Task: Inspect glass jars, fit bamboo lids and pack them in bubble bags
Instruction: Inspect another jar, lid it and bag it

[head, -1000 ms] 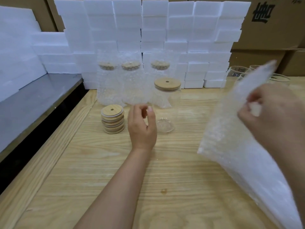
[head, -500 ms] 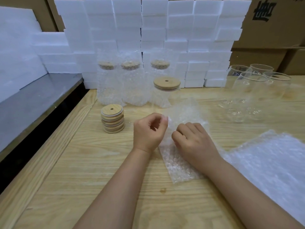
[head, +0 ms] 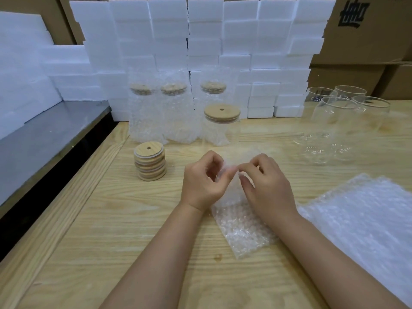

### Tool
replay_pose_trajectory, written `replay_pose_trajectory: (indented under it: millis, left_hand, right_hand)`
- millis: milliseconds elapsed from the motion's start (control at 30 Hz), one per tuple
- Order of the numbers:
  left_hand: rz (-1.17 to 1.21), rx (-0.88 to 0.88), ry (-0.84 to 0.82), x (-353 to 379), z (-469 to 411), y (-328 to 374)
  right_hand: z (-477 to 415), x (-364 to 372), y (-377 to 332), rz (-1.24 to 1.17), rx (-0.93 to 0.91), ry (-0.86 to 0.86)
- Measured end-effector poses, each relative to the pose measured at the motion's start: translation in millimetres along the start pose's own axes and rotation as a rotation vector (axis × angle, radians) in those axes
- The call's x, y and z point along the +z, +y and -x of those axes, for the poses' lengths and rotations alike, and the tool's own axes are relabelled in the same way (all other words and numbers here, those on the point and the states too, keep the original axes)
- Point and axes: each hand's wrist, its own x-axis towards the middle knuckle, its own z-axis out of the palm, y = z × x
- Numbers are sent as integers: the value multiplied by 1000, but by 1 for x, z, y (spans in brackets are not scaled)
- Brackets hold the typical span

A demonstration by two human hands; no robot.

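Small clear bubble-wrap bag (head: 242,228) laid flat on pale wooden table (head: 111,219), lower part crinkled, upper edge blurred. Bag's top edge pinched by curled fingers of left hand (head: 204,181) and right hand (head: 266,182).

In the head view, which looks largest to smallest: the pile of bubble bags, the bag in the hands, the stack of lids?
1. Pile of bubble bags, though nearness to the camera enlarges it.
2. Held bubble bag.
3. Stack of bamboo lids.
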Motion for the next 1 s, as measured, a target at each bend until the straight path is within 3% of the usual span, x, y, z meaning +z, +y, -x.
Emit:
replay_pose_trajectory:
  millis: [167, 267, 367, 500, 600, 767, 867, 1000]
  left_hand:
    - [27, -131, 78, -1, -1, 2]
    - [42, -227, 181, -3, -3, 0]
    - [58, -269, 237, -6, -5, 0]
    - [7, -276, 246, -6, -5, 2]
    - [-69, -70, 196, -11, -6, 10]
    - [-460, 415, 17, -15, -6, 17]
    - [-568, 529, -31, -13, -4, 18]
    - [-639, 541, 5, -17, -4, 13]
  right_hand:
    - [-2, -5, 6, 244, -274, 186]
    - [-3, -11, 4, 274, -454, 260]
    - [1, -18, -3, 215, -607, 217]
    - [1, -18, -10, 286, -628, 215]
    - [-2, -17, -9, 389, -564, 257]
    - [-4, -16, -3, 532, -445, 274]
    - [-6, -15, -2, 531, -428, 326]
    - [-6, -14, -4, 440, -414, 328]
